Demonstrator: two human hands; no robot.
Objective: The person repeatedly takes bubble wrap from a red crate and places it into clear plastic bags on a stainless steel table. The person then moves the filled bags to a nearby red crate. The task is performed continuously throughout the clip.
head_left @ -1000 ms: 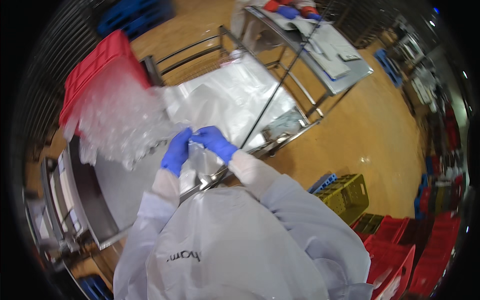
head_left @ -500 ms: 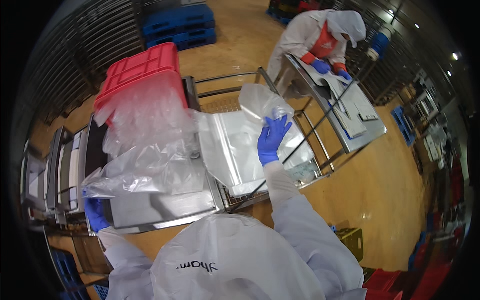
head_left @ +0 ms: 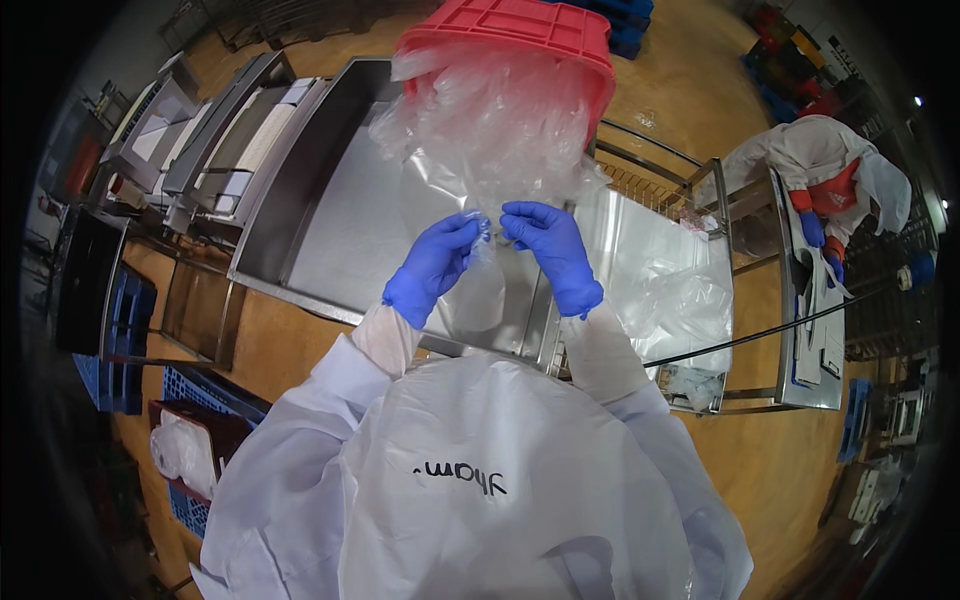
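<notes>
Left hand (head_left: 437, 264) pinches a clear plastic bag (head_left: 474, 296) over the steel bench (head_left: 335, 225); I cannot tell whether my right hand (head_left: 553, 252) grips it too. I judge this as separating the bag's film, calling next for fingertip control.

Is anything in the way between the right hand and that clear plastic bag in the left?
Nothing visible is. The left hand pinches the clear plastic bag; the right hand is close beside it, though I can't tell whether they touch. The plastic heap lies beyond both hands.
</notes>
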